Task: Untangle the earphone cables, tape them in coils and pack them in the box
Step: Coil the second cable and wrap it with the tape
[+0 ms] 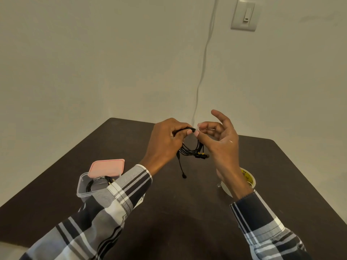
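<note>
Black earphone cable (189, 147), thin and glossy, hangs in a loose coil between two raised hands above the dark counter (187, 212). The left hand (165, 139) comes in from the lower left with its back to the camera, fingers curled closed around the top of the coil. Just to the right of that grip, touching the same bundle, the right hand (223, 139) faces palm-in — its thumb and forefinger pressed together on a small clear strip of tape (198, 128) at the cable, the other fingers fanned up and apart. Below both grips the loops droop, small yellow-marked ends cluster at the bottom, and one strand ends in a small dark tip dangling lower still.

Both forearms wear plaid sleeves (120, 196) in navy, grey and white, a soft woven cloth with buttoned cuffs.

Below and behind the right wrist a roll of clear tape (249, 180) lies flat on the counter; its yellow core carries black lettering too partly hidden to read.

Down and left of the left grip, partly behind the sleeve, stands the box (82, 186) — a clear plastic tub with rounded corners — holding a second black coil (97, 182) bound with a pale band. Its pink lid (108, 167), a rounded rectangle, rests tilted against the far rim.

Matte, dark brown and faintly grained, the counter meets a plain pale wall.
</note>
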